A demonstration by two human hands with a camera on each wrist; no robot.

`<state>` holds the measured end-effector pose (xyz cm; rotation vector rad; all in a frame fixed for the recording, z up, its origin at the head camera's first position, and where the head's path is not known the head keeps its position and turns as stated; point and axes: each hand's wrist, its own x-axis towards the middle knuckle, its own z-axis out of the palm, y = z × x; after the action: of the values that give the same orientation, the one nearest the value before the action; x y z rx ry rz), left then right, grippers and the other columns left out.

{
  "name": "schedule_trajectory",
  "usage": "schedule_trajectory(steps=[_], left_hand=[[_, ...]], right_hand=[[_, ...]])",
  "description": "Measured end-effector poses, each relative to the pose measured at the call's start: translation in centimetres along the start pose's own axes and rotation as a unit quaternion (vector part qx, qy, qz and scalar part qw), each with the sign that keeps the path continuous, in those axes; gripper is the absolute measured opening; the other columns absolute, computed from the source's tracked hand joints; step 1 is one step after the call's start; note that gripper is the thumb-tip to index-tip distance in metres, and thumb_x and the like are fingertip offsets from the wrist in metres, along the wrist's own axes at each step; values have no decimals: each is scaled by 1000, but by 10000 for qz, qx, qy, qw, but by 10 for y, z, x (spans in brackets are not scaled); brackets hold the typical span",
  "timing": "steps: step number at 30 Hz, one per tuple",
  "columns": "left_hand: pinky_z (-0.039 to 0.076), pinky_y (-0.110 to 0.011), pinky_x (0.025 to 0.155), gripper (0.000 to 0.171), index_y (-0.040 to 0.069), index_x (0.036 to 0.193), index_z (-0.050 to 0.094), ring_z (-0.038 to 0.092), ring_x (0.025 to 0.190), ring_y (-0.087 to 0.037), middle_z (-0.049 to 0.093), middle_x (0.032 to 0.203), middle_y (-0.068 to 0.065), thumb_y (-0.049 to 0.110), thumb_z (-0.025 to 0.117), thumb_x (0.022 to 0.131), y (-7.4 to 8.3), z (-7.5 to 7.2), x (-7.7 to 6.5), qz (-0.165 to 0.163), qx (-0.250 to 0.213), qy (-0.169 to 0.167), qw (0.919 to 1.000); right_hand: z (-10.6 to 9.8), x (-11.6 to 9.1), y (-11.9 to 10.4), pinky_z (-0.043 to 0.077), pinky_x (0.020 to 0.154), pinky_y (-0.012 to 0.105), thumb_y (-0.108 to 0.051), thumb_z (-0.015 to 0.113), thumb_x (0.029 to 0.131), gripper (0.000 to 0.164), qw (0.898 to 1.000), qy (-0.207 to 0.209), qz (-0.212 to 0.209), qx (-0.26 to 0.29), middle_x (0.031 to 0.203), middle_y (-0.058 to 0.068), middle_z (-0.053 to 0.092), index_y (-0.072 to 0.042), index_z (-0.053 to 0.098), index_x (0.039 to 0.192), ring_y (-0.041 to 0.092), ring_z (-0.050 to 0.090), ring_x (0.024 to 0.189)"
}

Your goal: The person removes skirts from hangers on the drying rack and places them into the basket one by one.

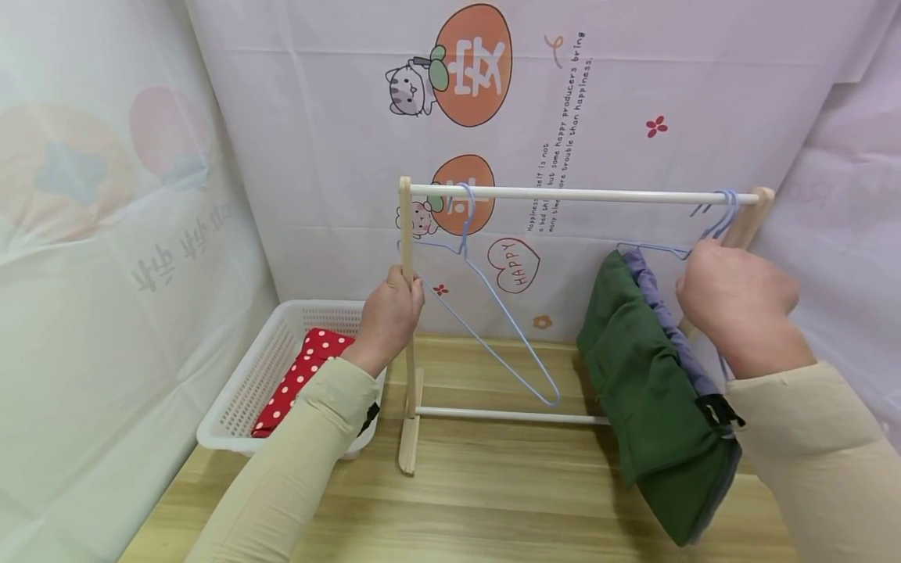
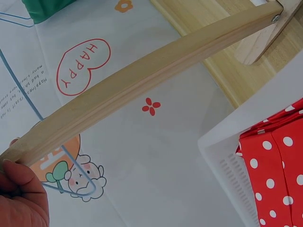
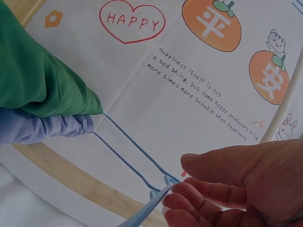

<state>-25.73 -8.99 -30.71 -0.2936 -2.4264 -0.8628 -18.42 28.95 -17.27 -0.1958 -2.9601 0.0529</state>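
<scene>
"At the rack's (image 1: pixel 507 415) right end, where does the green garment (image 1: pixel 633 383) hang?"

"Just below and left of the right hand (image 1: pixel 739 293), with purple cloth (image 1: pixel 659 309) along it. That hand's fingers are loosely bent, thumb apart, beside the blue hangers (image 1: pixel 725 215); I can't tell whether they touch."

"And the left hand (image 1: pixel 390 317)?"

"Its fingers are curled round the wooden post (image 1: pixel 407 234), beside a lone blue hanger (image 1: pixel 517 325)."

"Room?"

"Along the top rod (image 1: pixel 598 194), a wide gap separates that hanger from the garment. The white basket (image 1: pixel 228 444), holding red dotted cloth (image 1: pixel 296 383), sits close outside the post. The garment's lower corner juts forward over the worktop (image 1: pixel 493 485)."

"And around it?"

"Wood-grained surface below, printed white sheeting (image 1: pixel 338 117) behind and at both sides."
</scene>
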Motion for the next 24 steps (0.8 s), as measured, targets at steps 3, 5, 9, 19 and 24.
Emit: schedule_trajectory(steps=[3,5,9,19,24], left_hand=[[44,-29,42,30,-1,111,45,48,49,-19,48,61,-7,28,40,102,0,-1,0,-38,-57,-62,10000],[44,-29,42,30,-1,111,45,48,48,-19,48,61,-7,28,41,102,1,-1,0,-55,-78,-93,9999],[44,-29,42,29,0,110,45,48,48,-19,49,61,-7,28,41,103,1,-1,0,-42,-53,-93,9999],[44,-29,42,31,-1,112,45,49,50,-19,49,63,-7,28,40,102,0,0,0,2,-22,-42,10000],[44,-29,42,30,0,111,46,49,50,-19,49,63,-6,28,39,102,0,0,0,43,-19,-35,10000]], right_hand=[[0,0,1,40,46,53,-19,43,94,38,10000,57,-18,24,82,33,58,13,46,115,46,54,62],[1,0,2,40,46,53,-19,45,93,39,10000,93,-23,16,87,36,57,12,45,117,47,54,64],[3,1,5,39,46,54,-18,45,92,35,9999,99,-22,23,89,38,57,11,49,112,48,54,65],[7,2,10,39,44,53,-19,49,93,30,9989,285,185,329,91,39,54,8,45,105,51,56,70],[8,4,12,39,44,51,-20,50,92,32,9982,306,333,392,89,38,55,10,45,102,50,57,71]])
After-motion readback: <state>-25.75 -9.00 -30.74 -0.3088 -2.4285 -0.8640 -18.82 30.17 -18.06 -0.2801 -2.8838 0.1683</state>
